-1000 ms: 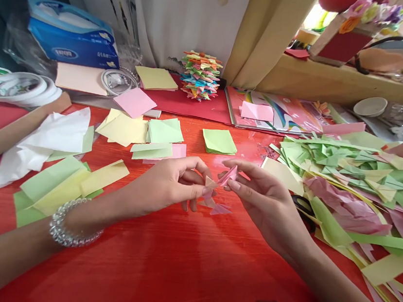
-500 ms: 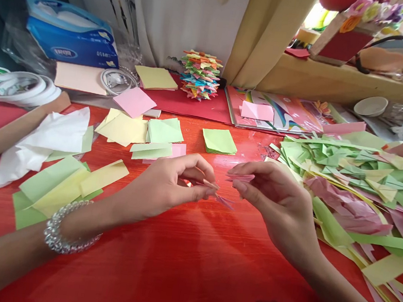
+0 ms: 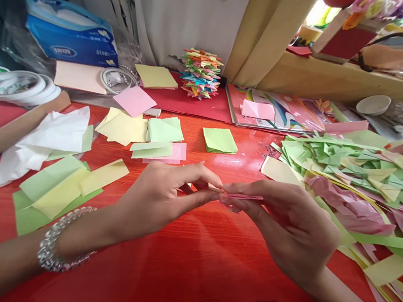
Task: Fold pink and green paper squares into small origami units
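Note:
Over the middle of the red table, my left hand (image 3: 178, 190) and my right hand (image 3: 281, 219) meet fingertip to fingertip. Small folded pink paper (image 3: 249, 197) lies flat between the thumb and fingers of my right hand. My left thumb and forefinger pinch its left end, or a second folded piece; the fingers hide which. Pink points of paper show just below the fingertips. A clear beaded bracelet circles my left wrist. Beyond the hands lies a stack of green paper squares (image 3: 220, 140).
Yellow paper squares (image 3: 125, 126) and green strips (image 3: 58, 187) lie to the left, near white tape rolls (image 3: 14, 88). Many folded green pieces (image 3: 350, 164) and crumpled pink paper (image 3: 345, 205) cover the right. A colourful folded-paper tower (image 3: 200, 75) stands at the back.
My hands, apart before with pink folded paper in each, have come together and slightly lower. The pink pieces now meet between the fingertips. A pale paper near my right hand is more uncovered.

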A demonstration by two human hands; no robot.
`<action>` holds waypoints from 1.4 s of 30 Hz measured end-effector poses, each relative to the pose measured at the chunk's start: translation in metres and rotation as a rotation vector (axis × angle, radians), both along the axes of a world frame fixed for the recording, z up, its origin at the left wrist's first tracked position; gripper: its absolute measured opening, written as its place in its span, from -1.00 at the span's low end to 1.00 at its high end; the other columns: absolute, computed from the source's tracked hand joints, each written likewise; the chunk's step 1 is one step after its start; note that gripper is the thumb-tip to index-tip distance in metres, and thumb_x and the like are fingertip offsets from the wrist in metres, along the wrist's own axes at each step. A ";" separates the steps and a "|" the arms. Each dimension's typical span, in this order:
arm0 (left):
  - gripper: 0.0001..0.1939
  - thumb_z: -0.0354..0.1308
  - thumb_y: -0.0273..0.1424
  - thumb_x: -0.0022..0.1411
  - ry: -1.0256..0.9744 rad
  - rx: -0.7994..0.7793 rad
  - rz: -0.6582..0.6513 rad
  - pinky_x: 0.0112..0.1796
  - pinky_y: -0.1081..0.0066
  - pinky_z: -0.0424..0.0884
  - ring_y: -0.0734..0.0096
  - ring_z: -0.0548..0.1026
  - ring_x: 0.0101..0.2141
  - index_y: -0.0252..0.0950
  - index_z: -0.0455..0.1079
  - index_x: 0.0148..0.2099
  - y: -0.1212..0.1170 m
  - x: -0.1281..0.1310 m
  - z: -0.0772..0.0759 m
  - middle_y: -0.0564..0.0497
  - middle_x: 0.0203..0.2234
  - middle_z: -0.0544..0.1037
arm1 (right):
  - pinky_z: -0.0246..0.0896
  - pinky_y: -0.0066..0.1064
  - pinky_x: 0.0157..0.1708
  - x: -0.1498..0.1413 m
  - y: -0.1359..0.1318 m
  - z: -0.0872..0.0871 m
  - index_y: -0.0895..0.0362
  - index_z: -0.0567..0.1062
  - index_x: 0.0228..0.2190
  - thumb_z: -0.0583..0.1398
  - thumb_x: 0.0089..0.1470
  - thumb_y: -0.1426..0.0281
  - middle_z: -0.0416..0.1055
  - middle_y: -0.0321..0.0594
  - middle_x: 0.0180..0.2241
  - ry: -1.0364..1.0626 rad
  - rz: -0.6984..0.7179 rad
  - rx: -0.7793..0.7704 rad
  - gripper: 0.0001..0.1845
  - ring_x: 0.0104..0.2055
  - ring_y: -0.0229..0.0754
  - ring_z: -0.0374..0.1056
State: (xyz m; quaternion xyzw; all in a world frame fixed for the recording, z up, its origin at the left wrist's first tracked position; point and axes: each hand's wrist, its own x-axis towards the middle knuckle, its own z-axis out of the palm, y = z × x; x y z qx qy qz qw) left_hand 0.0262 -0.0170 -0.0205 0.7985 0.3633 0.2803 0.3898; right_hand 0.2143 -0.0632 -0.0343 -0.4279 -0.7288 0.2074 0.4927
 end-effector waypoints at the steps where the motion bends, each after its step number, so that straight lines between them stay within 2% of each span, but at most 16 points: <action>1: -0.90 0.10 -0.33 0.21 0.000 0.011 -0.005 -0.40 0.53 0.34 0.49 0.50 -0.40 -0.19 0.42 -0.26 0.000 0.000 0.000 0.13 -0.40 0.57 | 0.44 -0.40 -0.36 0.000 0.000 0.000 -0.07 0.42 -0.18 0.20 0.01 0.62 0.51 -0.39 -0.29 -0.011 -0.003 0.002 -0.61 -0.35 -0.27 0.47; 6: -0.91 0.10 -0.34 0.22 0.004 0.066 -0.010 -0.40 0.54 0.35 0.50 0.51 -0.42 -0.19 0.41 -0.25 -0.001 -0.001 -0.002 0.14 -0.41 0.58 | 0.41 -0.48 -0.40 0.000 0.001 0.001 -0.10 0.43 -0.16 0.19 0.02 0.60 0.53 -0.46 -0.32 -0.089 -0.021 0.052 -0.60 -0.39 -0.32 0.47; 15: -0.90 0.09 -0.34 0.23 0.041 0.111 -0.015 -0.42 0.54 0.34 0.51 0.50 -0.44 -0.21 0.40 -0.24 0.000 0.000 -0.003 0.13 -0.40 0.58 | 0.38 -0.47 -0.40 -0.001 0.001 0.001 -0.06 0.44 -0.24 0.21 0.04 0.52 0.54 -0.44 -0.32 -0.232 -0.121 0.081 -0.73 -0.37 -0.29 0.48; 22: -0.90 0.07 -0.37 0.24 0.043 0.140 -0.013 -0.40 0.52 0.35 0.50 0.51 -0.42 -0.20 0.40 -0.24 -0.001 0.001 -0.002 0.13 -0.37 0.58 | 0.31 -0.55 -0.53 -0.002 0.000 0.000 -0.09 0.44 -0.23 0.21 0.04 0.51 0.55 -0.49 -0.36 -0.342 -0.223 0.180 -0.72 -0.43 -0.33 0.48; 28: -0.89 0.04 -0.36 0.26 0.049 0.157 -0.001 -0.38 0.54 0.35 0.51 0.51 -0.42 -0.21 0.39 -0.25 -0.002 0.001 -0.003 0.13 -0.39 0.57 | 0.33 -0.53 -0.51 -0.003 -0.001 0.003 -0.12 0.45 -0.24 0.20 0.05 0.49 0.55 -0.51 -0.38 -0.391 -0.235 0.221 -0.73 -0.44 -0.32 0.48; 34: -0.90 0.04 -0.39 0.26 0.039 0.198 -0.013 -0.38 0.59 0.33 0.56 0.49 -0.43 -0.25 0.38 -0.24 -0.002 0.001 -0.004 0.13 -0.39 0.56 | 0.30 -0.62 -0.50 -0.004 -0.001 0.003 -0.07 0.45 -0.26 0.18 0.07 0.50 0.55 -0.55 -0.39 -0.426 -0.246 0.228 -0.78 -0.46 -0.41 0.47; 42: -0.91 0.05 -0.41 0.26 0.058 0.250 -0.016 -0.37 0.62 0.33 0.60 0.48 -0.43 -0.26 0.37 -0.24 -0.004 0.001 -0.005 0.14 -0.40 0.55 | 0.31 -0.62 -0.46 -0.004 -0.001 0.000 0.01 0.43 -0.30 0.17 0.09 0.49 0.56 -0.48 -0.41 -0.473 -0.263 0.257 -0.87 -0.46 -0.39 0.47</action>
